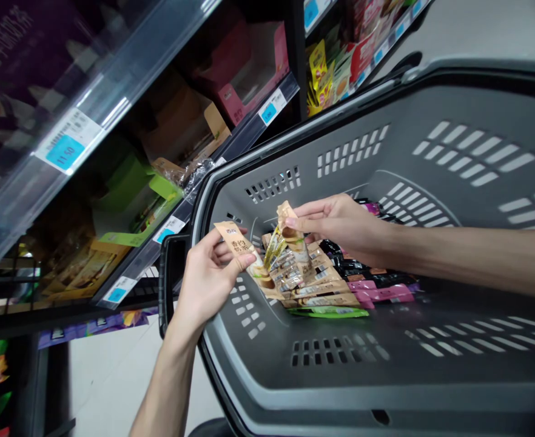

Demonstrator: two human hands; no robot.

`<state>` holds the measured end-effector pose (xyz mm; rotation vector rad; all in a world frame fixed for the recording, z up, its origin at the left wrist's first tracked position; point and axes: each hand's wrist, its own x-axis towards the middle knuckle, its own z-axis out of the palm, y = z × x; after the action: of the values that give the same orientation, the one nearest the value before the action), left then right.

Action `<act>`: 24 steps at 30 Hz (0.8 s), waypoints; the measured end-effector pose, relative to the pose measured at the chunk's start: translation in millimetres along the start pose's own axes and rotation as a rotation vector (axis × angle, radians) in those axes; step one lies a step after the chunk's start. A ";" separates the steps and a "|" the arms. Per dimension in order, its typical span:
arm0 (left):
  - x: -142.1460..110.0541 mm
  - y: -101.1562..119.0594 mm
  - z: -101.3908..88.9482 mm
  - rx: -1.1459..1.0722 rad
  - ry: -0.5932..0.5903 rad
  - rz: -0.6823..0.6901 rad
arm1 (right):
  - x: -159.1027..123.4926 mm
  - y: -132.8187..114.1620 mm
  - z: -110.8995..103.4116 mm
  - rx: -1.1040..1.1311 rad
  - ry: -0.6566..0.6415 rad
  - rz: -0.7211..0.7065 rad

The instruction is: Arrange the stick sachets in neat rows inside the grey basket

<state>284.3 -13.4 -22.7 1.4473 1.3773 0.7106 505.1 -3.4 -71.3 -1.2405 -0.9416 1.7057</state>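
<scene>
Both my hands reach into a grey plastic shopping basket (322,388). Between the thumb and fingers of my left hand (215,270) is a tan milk tea packet (240,246), tilted, with a cup printed on its lower part. Pinched by its top end, a second tan packet (297,246) hangs from my right hand (329,221). Below them lies a row of similar tan packets (329,291). Pink packets (386,294) and black packets (352,265) lie to their right, and a green packet (329,312) is at the near edge of the row.
Store shelves (126,279) run along the left, with a green display box (144,212), a brown box (215,121), a pink box (253,79) and price tags (70,142). Yellow bags (319,76) hang farther back. The basket's black handle (165,279) sits beside the shelf edge.
</scene>
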 end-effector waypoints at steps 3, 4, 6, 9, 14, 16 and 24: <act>-0.2 -1.7 0.0 0.015 0.026 0.033 | 2.1 5.6 -3.5 0.002 -0.003 -0.004; -0.5 -2.2 -0.1 0.019 0.031 0.043 | 2.8 7.5 -4.9 0.009 -0.006 0.000; -1.3 -2.3 -0.6 0.036 0.032 0.049 | 3.7 9.9 -6.9 0.027 -0.006 0.012; -2.5 -0.5 -1.2 0.083 0.044 0.030 | 3.3 8.2 -6.6 0.061 0.022 0.035; -2.0 0.1 -0.7 0.127 0.064 0.023 | 1.2 0.8 -2.0 0.082 0.071 0.047; -1.5 -1.4 -0.1 0.106 0.066 0.041 | 1.3 0.7 -1.5 0.081 0.072 0.033; -1.0 -2.8 -0.3 0.059 0.020 0.032 | 3.7 5.5 -4.3 0.051 0.056 0.053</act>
<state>282.8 -14.7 -24.9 1.5152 1.4030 0.7117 507.6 -1.7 -78.6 -1.2836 -0.8341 1.7166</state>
